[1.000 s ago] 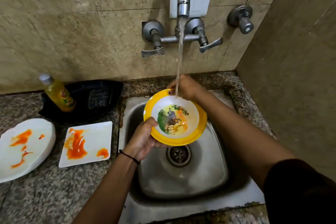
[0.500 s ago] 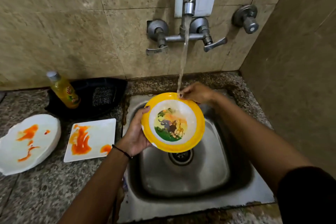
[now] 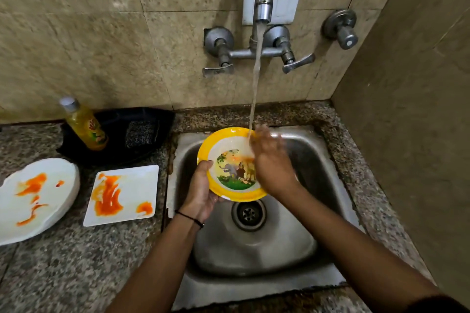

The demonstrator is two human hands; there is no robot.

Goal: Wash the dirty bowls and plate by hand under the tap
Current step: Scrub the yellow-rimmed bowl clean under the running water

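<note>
Head view: right hand (image 3: 272, 164) over bowl (image 3: 230, 160), smeared plate (image 3: 132, 185) nearby.

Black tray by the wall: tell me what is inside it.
The black tray holds a yellow bottle, leaning, and a dark scrub pad. Whatever lies under those two is covered.

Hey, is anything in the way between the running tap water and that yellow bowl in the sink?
Only the person's own right hand: blurred, it lies over the right side of the yellow bowl, where the water stream lands at the far rim. The left hand grips the left rim, clear of the stream.
</note>
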